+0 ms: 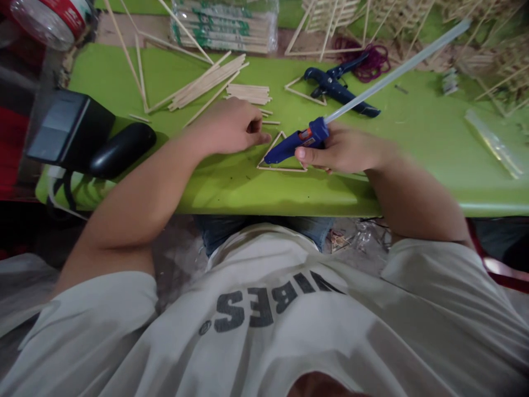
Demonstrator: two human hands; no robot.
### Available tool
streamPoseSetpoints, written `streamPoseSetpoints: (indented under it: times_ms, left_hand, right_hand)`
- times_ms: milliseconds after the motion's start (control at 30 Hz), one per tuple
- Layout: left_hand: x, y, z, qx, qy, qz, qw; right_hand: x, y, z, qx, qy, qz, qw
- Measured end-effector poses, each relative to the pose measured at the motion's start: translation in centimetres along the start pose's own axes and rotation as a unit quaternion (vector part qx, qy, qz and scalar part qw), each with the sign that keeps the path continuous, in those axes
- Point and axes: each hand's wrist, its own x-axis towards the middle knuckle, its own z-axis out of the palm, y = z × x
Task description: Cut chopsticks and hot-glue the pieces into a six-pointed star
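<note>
My right hand [341, 149] is closed around a blue hot glue gun [289, 146], and a long translucent glue stick [397, 71] sticks out of its back. The gun's nozzle points left, down at the left corner of a small triangle of thin wooden sticks [281, 169] lying flat on the table. Part of the triangle is hidden beneath the gun. My left hand [235, 128] rests just left of the triangle with fingers curled and tips close to its left side. Whether those fingertips pinch anything is hidden.
Loose wooden sticks [210, 82] and a short stack [248, 94] lie beyond my left hand. Blue cutters [336, 85] lie over another stick triangle [295, 92]. A black box [70, 129] and a black rounded object [123, 150] stand left. Stick frames [330, 16] line the back.
</note>
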Motion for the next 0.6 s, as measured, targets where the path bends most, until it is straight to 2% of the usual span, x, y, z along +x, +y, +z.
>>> streamPoseSetpoints:
  times_ms: [233, 600]
  left_hand:
    - [-0.2, 0.2, 0.1, 0.015, 0.008, 0.005, 1.000]
    - [-0.6, 1.1, -0.5, 0.064, 0.018, 0.009, 0.998]
  right_hand:
    - [0.1, 0.2, 0.2, 0.009, -0.005, -0.010, 1.000]
    - [0.0, -0.7, 0.1, -0.027, 0.012, 0.040, 0.999]
